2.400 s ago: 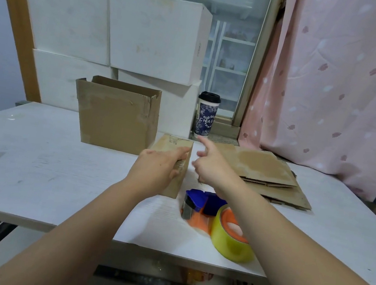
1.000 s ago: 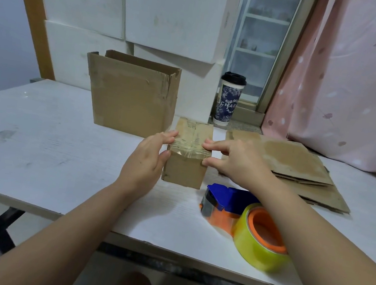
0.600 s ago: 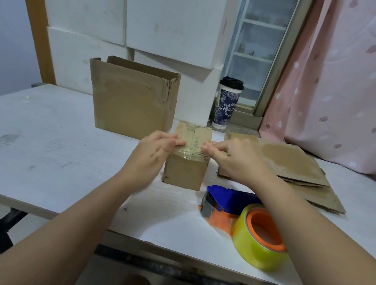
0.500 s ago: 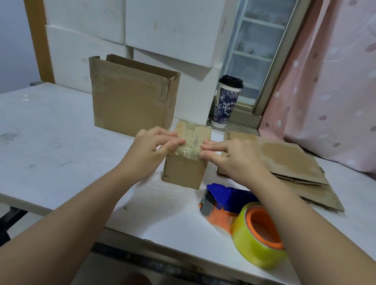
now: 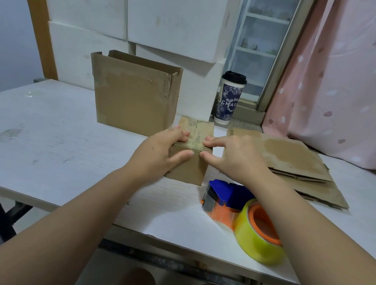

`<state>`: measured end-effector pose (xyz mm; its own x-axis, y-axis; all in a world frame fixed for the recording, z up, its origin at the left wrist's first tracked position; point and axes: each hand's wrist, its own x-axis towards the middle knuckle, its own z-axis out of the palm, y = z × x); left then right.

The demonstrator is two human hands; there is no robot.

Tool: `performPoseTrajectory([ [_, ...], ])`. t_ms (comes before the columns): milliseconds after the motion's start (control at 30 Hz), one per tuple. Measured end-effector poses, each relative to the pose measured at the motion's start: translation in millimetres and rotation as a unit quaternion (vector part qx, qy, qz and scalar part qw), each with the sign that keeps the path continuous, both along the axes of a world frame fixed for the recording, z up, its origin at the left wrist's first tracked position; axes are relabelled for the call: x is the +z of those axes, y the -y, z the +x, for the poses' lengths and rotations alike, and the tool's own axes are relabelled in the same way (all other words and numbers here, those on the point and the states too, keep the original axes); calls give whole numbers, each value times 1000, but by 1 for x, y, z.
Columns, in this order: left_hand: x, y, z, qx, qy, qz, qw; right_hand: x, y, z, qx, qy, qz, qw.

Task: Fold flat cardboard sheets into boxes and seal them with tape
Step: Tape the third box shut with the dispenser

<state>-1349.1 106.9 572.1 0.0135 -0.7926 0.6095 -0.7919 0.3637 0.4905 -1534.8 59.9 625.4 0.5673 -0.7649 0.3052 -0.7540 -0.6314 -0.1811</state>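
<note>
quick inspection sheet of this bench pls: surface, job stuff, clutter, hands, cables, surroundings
Surface: white table, scuffed, with marks on its left side.
Job's things: small box in the middle, tape over its top; open box behind it; flat cardboard sheets stacked at right; tape dispenser with a yellow tape roll lying near the front edge.
Clutter: lidded cup on the ledge behind the table.
Hands: left hand and right hand press on the small box's near top edge, fingers on top, thumbs on the front.
Cables: nothing seen.
Surroundings: white boxes stacked at the back, window, pink curtain at right.
</note>
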Motion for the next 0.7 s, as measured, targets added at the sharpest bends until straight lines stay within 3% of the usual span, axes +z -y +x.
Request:
performPoseTrajectory([
  [200, -1, 3, -12, 48, -11, -30, 998, -7, -1, 4, -4, 23, -1, 1000],
  [400, 4, -2, 8, -60, -112, 78, 989, 0, -1, -5, 34, -8, 18, 999],
  [567, 4, 0, 7, -42, -122, 57, 990, -7, -4, 0, 33, -4, -3, 999],
  [700, 6, -3, 12, -63, -135, 104, 983, -10, -7, -2, 26, 26, 18, 999],
])
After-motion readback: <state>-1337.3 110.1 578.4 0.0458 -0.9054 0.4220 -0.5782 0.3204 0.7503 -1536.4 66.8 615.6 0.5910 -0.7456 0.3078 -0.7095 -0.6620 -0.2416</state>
